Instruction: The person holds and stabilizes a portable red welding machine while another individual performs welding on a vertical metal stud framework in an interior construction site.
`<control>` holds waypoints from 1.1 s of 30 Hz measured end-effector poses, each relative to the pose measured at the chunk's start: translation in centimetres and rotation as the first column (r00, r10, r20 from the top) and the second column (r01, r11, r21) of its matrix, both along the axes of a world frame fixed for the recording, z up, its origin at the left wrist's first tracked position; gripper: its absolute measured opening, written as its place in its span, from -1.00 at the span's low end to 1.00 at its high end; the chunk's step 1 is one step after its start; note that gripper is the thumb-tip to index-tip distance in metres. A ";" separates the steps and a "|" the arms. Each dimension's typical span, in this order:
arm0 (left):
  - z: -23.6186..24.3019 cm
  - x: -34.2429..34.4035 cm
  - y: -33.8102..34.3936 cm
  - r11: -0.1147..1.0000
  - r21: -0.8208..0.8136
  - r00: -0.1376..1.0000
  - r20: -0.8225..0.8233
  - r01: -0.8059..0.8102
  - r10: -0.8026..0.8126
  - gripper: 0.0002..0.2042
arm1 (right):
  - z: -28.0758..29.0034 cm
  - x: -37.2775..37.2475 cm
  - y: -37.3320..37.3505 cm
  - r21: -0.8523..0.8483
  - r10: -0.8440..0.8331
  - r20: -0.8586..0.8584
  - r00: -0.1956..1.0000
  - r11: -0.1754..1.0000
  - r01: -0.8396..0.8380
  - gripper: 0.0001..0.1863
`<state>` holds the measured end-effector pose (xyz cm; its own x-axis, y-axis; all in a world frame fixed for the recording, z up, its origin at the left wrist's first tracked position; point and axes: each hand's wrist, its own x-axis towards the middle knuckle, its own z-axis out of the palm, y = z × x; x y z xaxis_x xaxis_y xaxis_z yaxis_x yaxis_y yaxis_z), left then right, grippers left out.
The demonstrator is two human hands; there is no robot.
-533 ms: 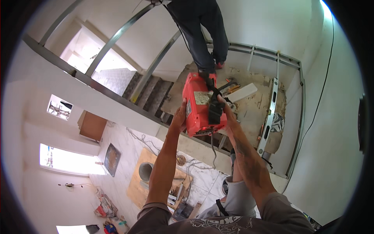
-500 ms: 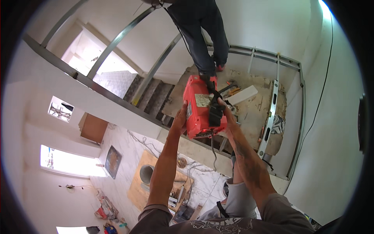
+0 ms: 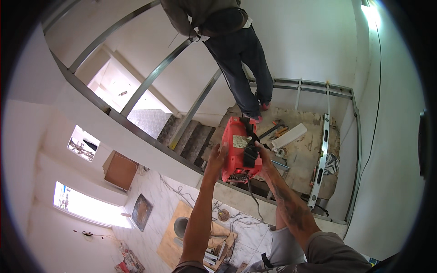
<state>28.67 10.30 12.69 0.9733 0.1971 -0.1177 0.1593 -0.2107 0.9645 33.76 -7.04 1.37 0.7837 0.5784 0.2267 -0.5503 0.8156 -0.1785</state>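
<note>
Both my hands grip a red box-shaped welding machine [image 3: 231, 157], held up in front of me at the edge of the raised platform. A black strap [image 3: 250, 154] runs over its top, and a grey cable [image 3: 253, 195] hangs from the end nearest me, where a fan grille shows. My left hand [image 3: 217, 160] presses against its left side, fingers closed on the casing. On the opposite side my right hand [image 3: 264, 159] clasps it beside the strap, its fingers partly hidden. Beyond the machine, a co-worker [image 3: 239, 54] stands on the platform, back turned to me.
Hand tools [image 3: 277, 131], a white block [image 3: 291, 135] and a long spirit level [image 3: 323, 159] lie on the rough platform [image 3: 300, 173]. Metal framing [image 3: 157, 77] rises at the left, beside grey stairs [image 3: 193, 141]. Below, a wooden board [image 3: 170, 245] and loose cables [image 3: 182, 191] cover part of the tiled floor.
My view has tilted upward, so more of the co-worker shows and the surroundings sit lower in the picture. The welding machine stays in both my hands.
</note>
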 end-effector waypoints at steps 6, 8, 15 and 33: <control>1.0 -1.4 -0.3 1.000 0.011 0.999 0.031 0.027 -0.027 -0.08 | 1.7 -1.2 0.7 -0.093 -0.036 0.025 0.999 0.995 0.038 -0.52; 1.4 -1.7 -0.9 1.000 0.011 1.000 0.006 -0.004 0.004 -0.08 | 2.4 -1.8 0.6 -0.054 -0.047 0.013 0.999 0.997 0.048 -0.52; 0.3 -1.3 -1.0 0.985 -0.168 0.999 0.028 0.045 -0.041 -0.02 | 2.4 -2.6 0.9 -0.060 -0.077 -0.010 0.997 0.995 0.076 -0.52; 1.2 -1.0 -1.3 0.967 -0.255 0.998 -0.057 0.023 -0.039 -0.30 | 3.9 -3.1 0.7 -0.093 -0.157 0.006 0.988 0.983 0.157 -0.56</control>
